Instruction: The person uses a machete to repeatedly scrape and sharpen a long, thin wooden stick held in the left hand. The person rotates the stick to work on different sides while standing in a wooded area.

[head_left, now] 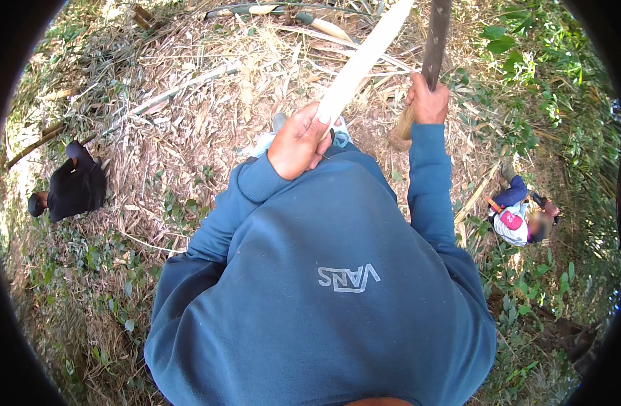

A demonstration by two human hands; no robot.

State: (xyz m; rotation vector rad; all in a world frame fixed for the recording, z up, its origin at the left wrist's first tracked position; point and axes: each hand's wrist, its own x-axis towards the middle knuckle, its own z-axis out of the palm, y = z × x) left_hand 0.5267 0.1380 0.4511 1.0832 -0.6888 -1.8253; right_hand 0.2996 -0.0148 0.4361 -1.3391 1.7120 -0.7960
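My left hand point(299, 143) is closed around the lower end of a long pale strip of split bamboo or wood point(365, 61). The strip slants up and to the right, past the top edge of the view, and its surface is washed out by sunlight. To the right, my right hand point(429, 99) grips a machete by its wooden handle point(400, 130), whose tan butt shows below the fist. Its dark blade point(435, 44) points upward, close beside the strip but apart from it lower down. Both hands are in front of my blue sweatshirt point(310, 223).
Dry leaves and litter point(195, 128) cover the ground. Cut stalks point(182, 88) lie ahead and to the left. A person in dark clothes point(80, 179) is at the far left; another person in a light top point(514, 220) is at the right. Green plants point(554, 88) line the right side.
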